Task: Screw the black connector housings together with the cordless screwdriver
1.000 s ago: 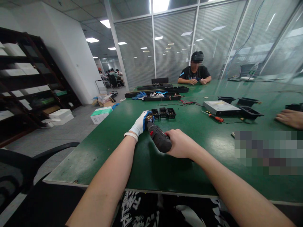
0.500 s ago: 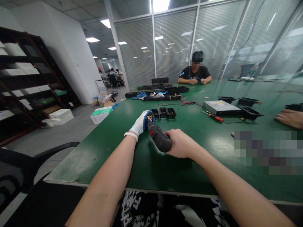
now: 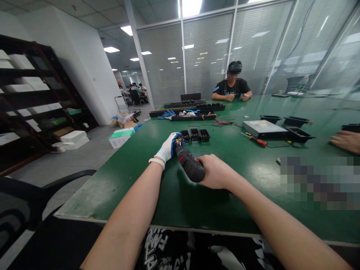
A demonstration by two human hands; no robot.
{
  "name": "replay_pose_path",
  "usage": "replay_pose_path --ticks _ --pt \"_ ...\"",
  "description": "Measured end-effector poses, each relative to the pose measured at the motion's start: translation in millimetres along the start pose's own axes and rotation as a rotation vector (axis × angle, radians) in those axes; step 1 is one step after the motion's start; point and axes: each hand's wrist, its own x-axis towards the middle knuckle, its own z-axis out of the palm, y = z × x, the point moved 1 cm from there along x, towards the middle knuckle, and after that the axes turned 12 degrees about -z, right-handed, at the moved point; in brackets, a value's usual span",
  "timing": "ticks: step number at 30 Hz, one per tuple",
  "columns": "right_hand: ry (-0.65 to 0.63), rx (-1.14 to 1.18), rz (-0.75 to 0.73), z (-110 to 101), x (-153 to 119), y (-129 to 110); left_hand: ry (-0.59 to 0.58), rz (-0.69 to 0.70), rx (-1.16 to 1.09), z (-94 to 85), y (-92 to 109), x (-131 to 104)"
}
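A white and blue glove covers my left hand, which is wrapped round a small black box with brass-coloured parts inside. My right hand is bare and grips a black power screwdriver with a red button. The tool points forward and left, its tip at the box; the exact contact point is too small to tell. Just beyond and right of the held box, several similar black boxes stand in a row on the green table.
A screwdriver with an orange-red handle lies right, near a silver metal case and black trays. Black strips, a blue glove and wires lie farther back. A person sits opposite; another person's hand is far right.
The view has shifted very slightly. Across the table, the seated person's hands have moved a little apart. My own hands keep the same hold on the box and tool.
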Motion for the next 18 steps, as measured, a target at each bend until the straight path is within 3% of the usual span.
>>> replay_pose_path --ticks 18 --pt "-0.005 0.037 0.028 -1.4 -0.5 -1.1 0.0 -0.023 0.004 -5.6 -3.6 8.0"
